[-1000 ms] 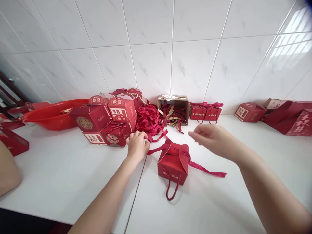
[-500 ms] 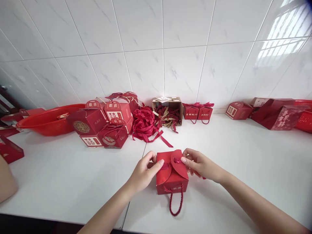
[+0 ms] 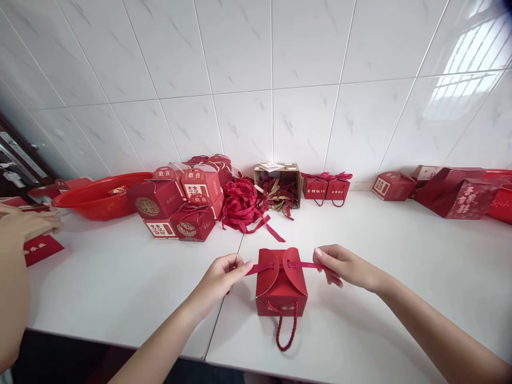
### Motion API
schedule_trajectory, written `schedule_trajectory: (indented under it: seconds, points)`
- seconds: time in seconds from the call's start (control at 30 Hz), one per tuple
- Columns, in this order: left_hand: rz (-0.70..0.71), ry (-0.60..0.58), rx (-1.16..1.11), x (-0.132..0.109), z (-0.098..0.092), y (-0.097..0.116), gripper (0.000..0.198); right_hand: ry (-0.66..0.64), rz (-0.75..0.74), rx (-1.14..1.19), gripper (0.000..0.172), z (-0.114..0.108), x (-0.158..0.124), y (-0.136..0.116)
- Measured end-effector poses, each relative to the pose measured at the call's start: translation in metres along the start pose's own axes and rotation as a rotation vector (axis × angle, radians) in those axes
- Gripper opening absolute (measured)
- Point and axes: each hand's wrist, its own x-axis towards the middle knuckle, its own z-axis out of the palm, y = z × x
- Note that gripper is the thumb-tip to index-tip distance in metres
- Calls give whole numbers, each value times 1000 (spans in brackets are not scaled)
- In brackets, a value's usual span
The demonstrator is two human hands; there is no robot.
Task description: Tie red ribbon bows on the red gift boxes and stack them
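A rope handle (image 3: pixel 295 329) extends from the near side of the red box (image 3: pixel 281 290), which stands upright on the white table (image 3: pixel 344 336), between both hands. A ribbon (image 3: pixel 303 264) passes through its top flaps. The left hand (image 3: pixel 221 274) has thumb and fingers clamped on one side of the ribbon; the right hand (image 3: pixel 347 268), likewise, on the other. Beyond lie a ribbon heap (image 3: pixel 240 201), an open carton (image 3: pixel 298 189) just beside it, and the tiled wall (image 3: pixel 240 53).

Lettering (image 3: pixel 287 308) on nearest box (image 3: pixel 282 289) seems partly hidden.
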Motion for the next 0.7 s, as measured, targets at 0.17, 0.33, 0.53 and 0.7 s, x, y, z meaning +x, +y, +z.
schedule_trajectory:
  seconds: [0.17,0.33,0.53,0.7]
  points:
    - [40,2,-6,-1,1,7,43,-85,67,-61,59,2,1,-4]
    - [44,-3,-1,1,1,7,42,27,40,-114,59,-2,7,3]
    - [-15,-33,39,7,0,-6,41,87,42,-149,57,8,6,16]
    - [222,233,274,0,-9,-25,26,336,40,-339,38,11,-12,30]
